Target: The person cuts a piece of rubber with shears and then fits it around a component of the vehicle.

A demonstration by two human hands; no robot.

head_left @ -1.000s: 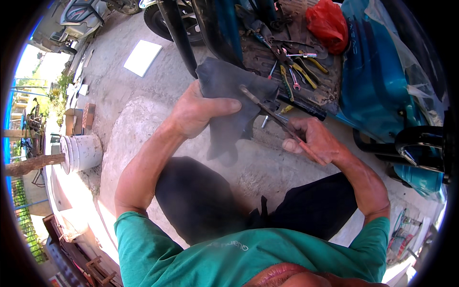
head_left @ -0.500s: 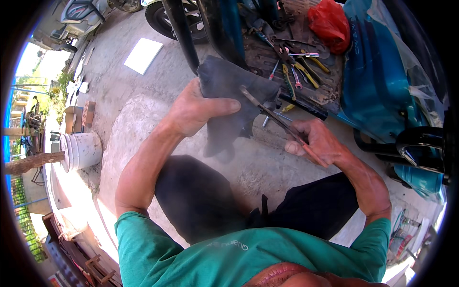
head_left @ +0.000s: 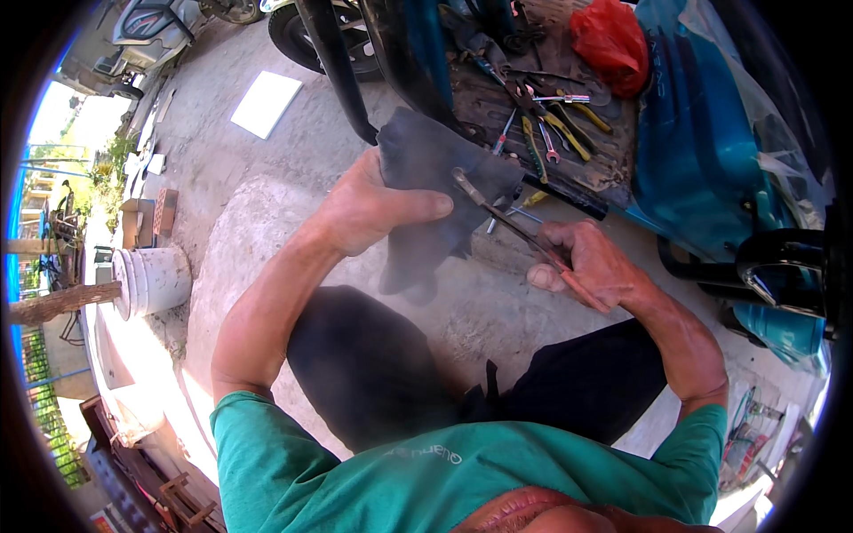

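Dark-grey sheet [head_left: 421,164], ragged but undivided, is pinched by the left hand [head_left: 373,211]; the right hand [head_left: 591,262] grips a slender tool [head_left: 517,224] over it.

Open-air concrete yard [head_left: 209,133], parked vehicle [head_left: 147,27], scattered pliers [head_left: 535,153]

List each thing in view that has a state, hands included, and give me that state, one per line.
Left hand: closed on the dark sheet, thumb on top
Right hand: closed around the red-handled tool
Dark sheet: held up, creased
Red-handled tool: tip over the sheet, contact unclear
Red bag: crumpled
White panel: lying flat
White bucket: dirt-spotted
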